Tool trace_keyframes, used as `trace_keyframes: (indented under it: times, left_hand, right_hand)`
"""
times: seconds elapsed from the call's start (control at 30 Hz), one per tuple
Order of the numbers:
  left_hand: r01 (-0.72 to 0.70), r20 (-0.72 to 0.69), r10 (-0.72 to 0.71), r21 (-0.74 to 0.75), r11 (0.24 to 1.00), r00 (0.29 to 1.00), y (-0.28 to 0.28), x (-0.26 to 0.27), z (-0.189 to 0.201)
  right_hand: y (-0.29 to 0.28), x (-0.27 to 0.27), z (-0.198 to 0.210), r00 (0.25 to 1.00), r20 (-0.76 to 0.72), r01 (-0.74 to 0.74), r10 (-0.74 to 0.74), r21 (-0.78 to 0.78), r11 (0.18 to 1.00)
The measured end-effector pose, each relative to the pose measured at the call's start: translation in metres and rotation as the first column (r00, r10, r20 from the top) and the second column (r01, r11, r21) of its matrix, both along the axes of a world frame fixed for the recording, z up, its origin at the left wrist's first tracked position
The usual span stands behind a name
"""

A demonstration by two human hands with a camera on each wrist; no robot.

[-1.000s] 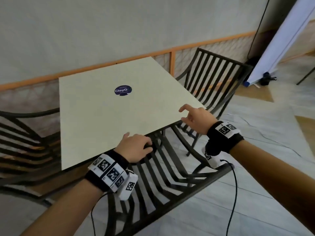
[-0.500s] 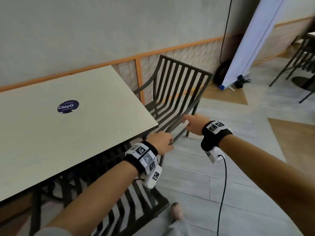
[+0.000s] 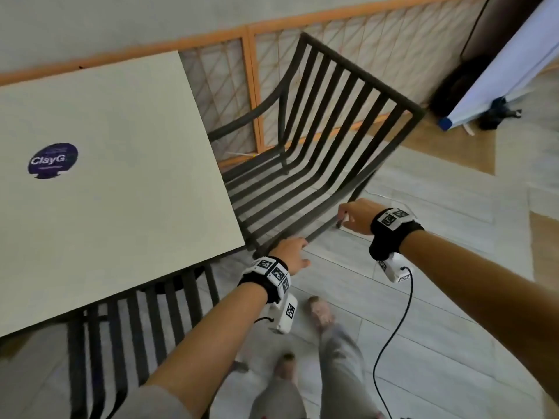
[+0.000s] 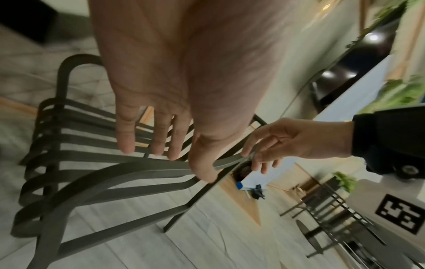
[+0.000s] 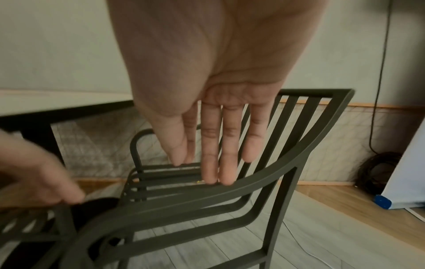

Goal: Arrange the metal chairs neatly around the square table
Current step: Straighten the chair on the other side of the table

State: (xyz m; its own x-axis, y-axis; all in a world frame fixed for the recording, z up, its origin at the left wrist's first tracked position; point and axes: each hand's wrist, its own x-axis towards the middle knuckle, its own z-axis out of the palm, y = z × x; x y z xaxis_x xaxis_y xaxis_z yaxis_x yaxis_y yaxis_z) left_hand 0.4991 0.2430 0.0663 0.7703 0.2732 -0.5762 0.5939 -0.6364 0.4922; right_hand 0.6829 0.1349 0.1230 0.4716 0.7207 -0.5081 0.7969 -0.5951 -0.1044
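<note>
1. Chair to be moved stands at the table's right side, seat partly tucked under the top, backrest facing away from table, toward the banner stand.
2. Key relation: near armrest lies just ahead of and below both hands, long axis running L-R across the person, from table corner out toward the backrest.
3. L hand sits at the armrest's table end, R hand at its backrest end; both equally near, one rail between them.
4. L hand: fingers straight, spread over the seat slats, thumb resting on the rail; nothing gripped.
5. R hand: fingers extended, tips touching the rail top w/o curling round it.
6. Wrists reach fwd and slightly down, palms facing down.
7. Judgement: grip not yet taken; next comes closing on the rail, then squaring the chair to the table edge.
8. Second chair sits tucked under the table's near edge.
</note>
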Motion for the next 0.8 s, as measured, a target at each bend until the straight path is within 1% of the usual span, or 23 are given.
trace_keyframes:
  times: [0.07, 0.13, 0.23, 0.3, 0.37, 0.43, 0.47, 0.53, 0.6, 0.63, 0.7, 0.8]
  left_hand:
    - [-0.083, 0.041, 0.082, 0.028, 0.996, 0.996, 0.008, 0.028, -0.023]
    - [-0.162, 0.036, 0.160, 0.072, 0.984, 0.986, 0.013, 0.054, -0.044]
    - [-0.142, -0.025, 0.145, 0.100, 0.985, 0.989, 0.018, 0.090, -0.074]
    - [-0.120, -0.064, 0.128, 0.121, 0.985, 0.990, 0.014, 0.113, -0.091]
    - [-0.141, -0.087, 0.157, 0.172, 0.975, 0.984, 0.005, 0.134, -0.102]
    - [-0.176, -0.090, 0.201, 0.229, 0.957, 0.975, 0.004, 0.147, -0.107]
    - [-0.172, -0.092, 0.201, 0.251, 0.952, 0.975, 0.006, 0.151, -0.109]
    - [-0.115, -0.085, 0.146, 0.298, 0.948, 0.986, 0.013, 0.151, -0.113]
    - [-0.057, -0.078, 0.086, 0.315, 0.947, 0.993, 0.017, 0.148, -0.115]
    - [-0.051, -0.077, 0.080, 0.320, 0.946, 0.994, 0.019, 0.146, -0.115]
    - [-0.059, -0.077, 0.090, 0.333, 0.941, 0.993, 0.027, 0.139, -0.115]
    - [-0.090, -0.097, 0.136, 0.375, 0.923, 0.986, 0.050, 0.122, -0.117]
  right_hand:
    - [0.014, 0.031, -0.024, 0.997, 0.014, -0.070, 0.070, -0.007, 0.998]
    - [0.027, 0.061, -0.052, 0.988, 0.047, -0.144, 0.144, -0.014, 0.989]
    - [0.043, 0.102, -0.085, 0.960, 0.194, -0.195, 0.204, -0.065, 0.979]
    - [0.045, 0.130, -0.103, 0.934, 0.303, -0.160, 0.188, -0.115, 0.980]
    - [0.041, 0.155, -0.118, 0.909, 0.358, -0.154, 0.214, -0.191, 0.970]
    - [0.038, 0.176, -0.130, 0.875, 0.390, -0.203, 0.288, -0.244, 0.948]
    - [0.038, 0.183, -0.136, 0.861, 0.397, -0.232, 0.317, -0.248, 0.941]
    - [0.043, 0.192, -0.142, 0.852, 0.389, -0.274, 0.351, -0.240, 0.931]
    - [0.048, 0.195, -0.142, 0.849, 0.359, -0.306, 0.387, -0.262, 0.915]
    - [0.050, 0.196, -0.141, 0.844, 0.348, -0.327, 0.408, -0.270, 0.906]
    - [0.056, 0.195, -0.141, 0.834, 0.320, -0.372, 0.449, -0.272, 0.887]
    - [0.070, 0.175, -0.139, 0.850, 0.271, -0.393, 0.451, -0.242, 0.887]
